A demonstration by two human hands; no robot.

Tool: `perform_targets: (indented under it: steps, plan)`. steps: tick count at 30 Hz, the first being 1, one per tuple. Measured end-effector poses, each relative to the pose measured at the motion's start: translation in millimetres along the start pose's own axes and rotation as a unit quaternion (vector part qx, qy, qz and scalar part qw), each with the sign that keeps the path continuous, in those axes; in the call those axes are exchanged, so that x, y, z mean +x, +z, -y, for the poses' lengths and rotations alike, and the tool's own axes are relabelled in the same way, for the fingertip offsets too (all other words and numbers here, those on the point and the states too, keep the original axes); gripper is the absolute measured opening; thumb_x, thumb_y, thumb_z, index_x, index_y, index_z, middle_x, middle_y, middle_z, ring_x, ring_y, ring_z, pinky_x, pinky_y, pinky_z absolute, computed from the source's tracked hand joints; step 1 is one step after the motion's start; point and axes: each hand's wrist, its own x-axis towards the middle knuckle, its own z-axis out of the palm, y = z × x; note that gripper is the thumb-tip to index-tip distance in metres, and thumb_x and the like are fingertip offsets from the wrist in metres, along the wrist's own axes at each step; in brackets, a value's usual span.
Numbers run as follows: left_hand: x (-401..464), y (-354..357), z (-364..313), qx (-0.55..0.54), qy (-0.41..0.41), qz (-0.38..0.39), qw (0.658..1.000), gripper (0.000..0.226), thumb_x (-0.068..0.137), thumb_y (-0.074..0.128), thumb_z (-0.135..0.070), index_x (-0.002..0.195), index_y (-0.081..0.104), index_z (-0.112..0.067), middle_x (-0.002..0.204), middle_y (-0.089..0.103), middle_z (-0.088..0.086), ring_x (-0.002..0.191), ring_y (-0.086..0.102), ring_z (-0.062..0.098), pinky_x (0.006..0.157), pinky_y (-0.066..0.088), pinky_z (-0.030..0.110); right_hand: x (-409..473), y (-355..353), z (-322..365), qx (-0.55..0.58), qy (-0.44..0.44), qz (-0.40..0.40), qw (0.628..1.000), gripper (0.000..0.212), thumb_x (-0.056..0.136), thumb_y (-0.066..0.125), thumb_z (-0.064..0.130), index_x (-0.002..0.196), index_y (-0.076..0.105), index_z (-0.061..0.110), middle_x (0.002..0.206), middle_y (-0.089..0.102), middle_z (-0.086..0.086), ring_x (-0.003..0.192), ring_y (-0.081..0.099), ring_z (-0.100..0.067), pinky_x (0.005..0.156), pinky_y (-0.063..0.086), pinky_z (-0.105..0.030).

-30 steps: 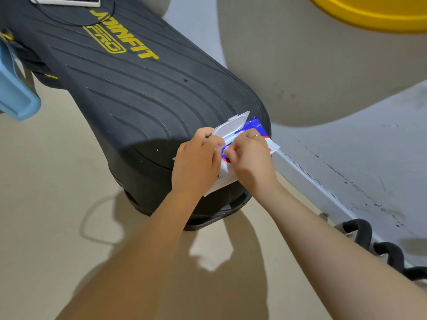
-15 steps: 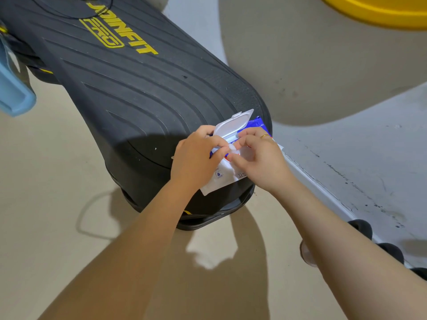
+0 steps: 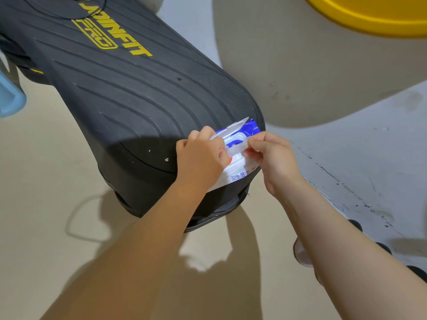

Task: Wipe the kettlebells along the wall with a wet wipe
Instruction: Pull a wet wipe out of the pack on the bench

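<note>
A white and blue wet wipe pack lies on the near end of a black ribbed step platform, its flip lid standing open. My left hand presses down on the pack's left side. My right hand pinches a white wipe that sticks out of the pack's opening. Black kettlebell handles peek out along the grey wall at the lower right, mostly hidden behind my right forearm.
A yellow weight plate leans at the top right. A light blue plastic object sits at the left edge. A phone with a cable rests on the far end of the platform. Beige floor spreads around the platform.
My right hand has drawn the wipe a little out of the opening and shifted right. My left hand stays pressed on the pack. The view moved slightly closer.
</note>
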Motion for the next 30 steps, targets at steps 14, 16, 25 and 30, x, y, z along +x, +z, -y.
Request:
perform_targets:
  steps: [14, 16, 25, 30]
  plan:
    - [-10.5, -0.2, 2.9, -0.002, 0.125, 0.015, 0.992, 0.017, 0.081, 0.053, -0.019, 0.088, 0.068, -0.022, 0.119, 0.061, 0.010, 0.104, 0.059, 0.029, 0.083, 0.044, 0.038, 13.1, 5.4, -0.7, -0.234, -0.048, -0.055, 0.970, 0.021, 0.091, 0.040, 0.018, 0.071, 0.046, 0.019, 0.084, 0.069, -0.018, 0.085, 0.065, -0.037, 0.082, 0.053, -0.052]
    - [-10.1, 1.8, 6.1, 0.012, 0.123, 0.027, 0.992, 0.022, 0.080, 0.047, -0.020, 0.084, 0.069, -0.021, 0.116, 0.062, 0.010, 0.100, 0.059, 0.028, 0.081, 0.043, 0.035, 13.4, 5.6, 0.3, -0.239, -0.042, -0.062, 0.968, 0.023, 0.092, 0.039, 0.020, 0.070, 0.045, 0.021, 0.088, 0.069, -0.019, 0.086, 0.065, -0.037, 0.082, 0.053, -0.052]
    - [-11.8, 4.1, -1.1, -0.006, 0.060, 0.018, 0.998, 0.031, 0.085, 0.044, -0.032, 0.073, 0.064, -0.012, 0.104, 0.065, 0.008, 0.094, 0.061, 0.021, 0.069, 0.042, 0.028, 14.4, -16.3, 30.5, -0.017, 0.037, -0.124, 0.991, 0.032, 0.095, 0.034, 0.008, 0.065, 0.036, 0.019, 0.063, 0.041, 0.001, 0.055, 0.039, -0.015, 0.054, 0.038, -0.025]
    - [-6.3, 3.6, -11.4, -0.056, 0.007, -0.008, 0.998, 0.032, 0.082, 0.050, -0.039, 0.080, 0.066, -0.011, 0.100, 0.064, 0.007, 0.089, 0.061, 0.020, 0.074, 0.042, 0.030, 12.1, -42.6, 38.0, -0.079, 0.007, -0.156, 0.985, 0.018, 0.087, 0.033, 0.010, 0.072, 0.040, 0.017, 0.068, 0.040, -0.008, 0.057, 0.037, -0.023, 0.033, 0.026, -0.009]
